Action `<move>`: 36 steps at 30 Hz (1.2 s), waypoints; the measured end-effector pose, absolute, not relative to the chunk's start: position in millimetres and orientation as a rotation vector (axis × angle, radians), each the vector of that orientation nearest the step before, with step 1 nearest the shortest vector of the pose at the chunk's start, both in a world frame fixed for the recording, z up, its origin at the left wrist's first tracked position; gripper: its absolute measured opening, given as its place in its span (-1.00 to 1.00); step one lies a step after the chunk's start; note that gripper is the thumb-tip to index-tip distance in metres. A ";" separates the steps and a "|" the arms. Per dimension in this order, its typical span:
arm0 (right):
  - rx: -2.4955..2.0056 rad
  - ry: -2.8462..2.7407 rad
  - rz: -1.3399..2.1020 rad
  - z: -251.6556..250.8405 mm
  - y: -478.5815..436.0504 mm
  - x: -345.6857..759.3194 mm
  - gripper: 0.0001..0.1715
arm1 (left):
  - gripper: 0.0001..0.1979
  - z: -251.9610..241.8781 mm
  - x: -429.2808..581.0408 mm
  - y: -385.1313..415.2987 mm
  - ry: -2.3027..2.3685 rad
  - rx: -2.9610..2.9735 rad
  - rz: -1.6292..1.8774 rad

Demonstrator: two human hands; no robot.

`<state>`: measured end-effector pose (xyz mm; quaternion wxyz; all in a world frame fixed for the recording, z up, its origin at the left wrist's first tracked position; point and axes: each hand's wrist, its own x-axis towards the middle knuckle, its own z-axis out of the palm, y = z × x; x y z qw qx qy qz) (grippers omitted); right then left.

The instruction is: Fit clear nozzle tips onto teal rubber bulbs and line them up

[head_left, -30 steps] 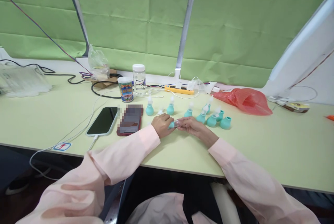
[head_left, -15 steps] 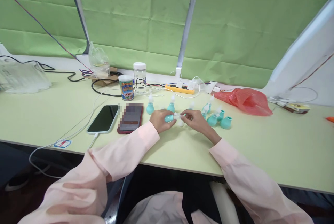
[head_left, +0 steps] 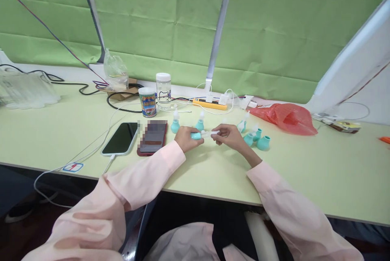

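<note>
My left hand (head_left: 188, 139) is closed around a nasal aspirator with a teal squeeze bulb (head_left: 196, 135), lying sideways so that its clear nozzle (head_left: 206, 134) points right. At the nozzle's far end, my right hand (head_left: 230, 137) pinches a small whitish translucent tip (head_left: 215, 132). Whether tip and nozzle are joined I cannot tell. Behind my hands stand two teal aspirators with clear tops, one on the left (head_left: 175, 125) and another (head_left: 200, 124) nearer the middle. By my right hand are more teal bulbs, including an open-mouthed one (head_left: 263, 143) without a nozzle.
Two phones, one with a white edge (head_left: 120, 139) and one red-cased (head_left: 152, 138), lie left of my hands. Behind them are a printed paper cup (head_left: 148, 102) and a clear jar (head_left: 163, 90). A yellow power strip (head_left: 210, 104) and red plastic bag (head_left: 286, 119) lie at the back.
My right hand has shifted slightly right, and more of the whitish piece shows between my hands. A small white piece below my right fingertips no longer shows.
</note>
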<state>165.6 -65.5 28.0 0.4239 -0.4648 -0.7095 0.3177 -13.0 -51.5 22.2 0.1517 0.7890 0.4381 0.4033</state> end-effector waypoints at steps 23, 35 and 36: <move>-0.989 -1.652 1.258 39.6 -69.1 172.8 -0.71 | -0.74 24.3 -11.5 -52.3 0.987 1.908 0.938; -0.902 -1.477 1.593 32.1 -67.1 174.6 -0.82 | -0.77 15.0 -11.1 -54.8 0.886 2.279 1.204; -0.905 -1.465 1.619 31.4 -66.7 175.3 -0.82 | -0.78 15.2 -11.0 -55.1 0.864 2.326 1.217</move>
